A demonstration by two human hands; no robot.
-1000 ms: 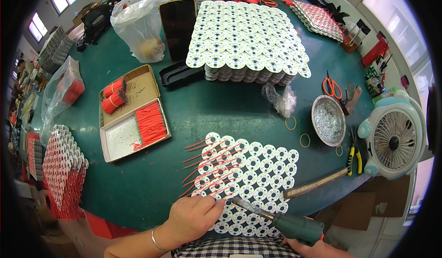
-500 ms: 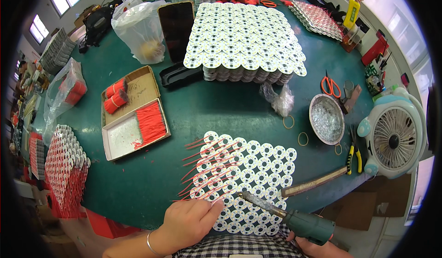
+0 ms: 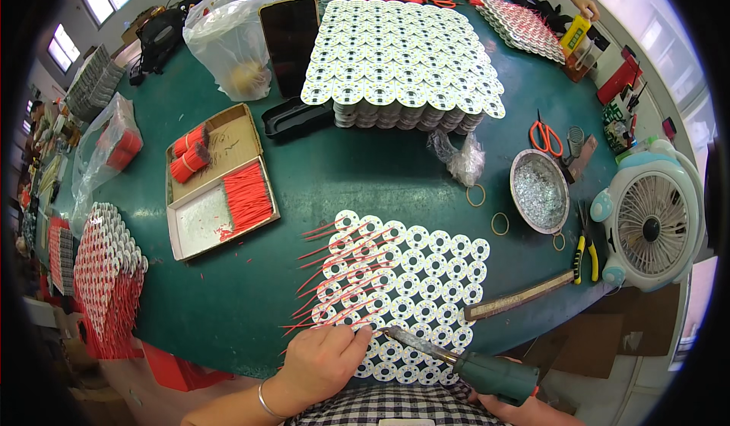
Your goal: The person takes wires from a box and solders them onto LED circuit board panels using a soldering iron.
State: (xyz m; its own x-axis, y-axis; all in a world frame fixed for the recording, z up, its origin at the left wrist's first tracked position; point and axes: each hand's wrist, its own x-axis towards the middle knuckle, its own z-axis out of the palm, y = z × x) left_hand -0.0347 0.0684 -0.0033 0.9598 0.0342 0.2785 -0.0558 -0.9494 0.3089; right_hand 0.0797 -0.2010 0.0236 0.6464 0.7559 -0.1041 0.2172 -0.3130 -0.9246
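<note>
A panel of round white LED circuit boards lies on the green table right before me. Thin red wires run across its left columns and stick out past the edge. My left hand, with a bracelet at the wrist, rests at the panel's lower left, finger and thumb pinched on a red wire. My right hand grips a green soldering gun, partly hiding behind its body. The gun's tip meets the panel close to my left fingertips; whether it touches the wire is too small to tell.
An open carton of red wires stands left. Beyond is a tall stack of board panels. At right are a metal bowl, orange-handled scissors, pliers, a wooden strip and a fan. Another person's hand holds a yellow bottle.
The soldering gun has shifted slightly left, its tip closer to my left fingers. My left hand stays pinched, moved very little. The other person's yellow bottle has tilted and lowered.
</note>
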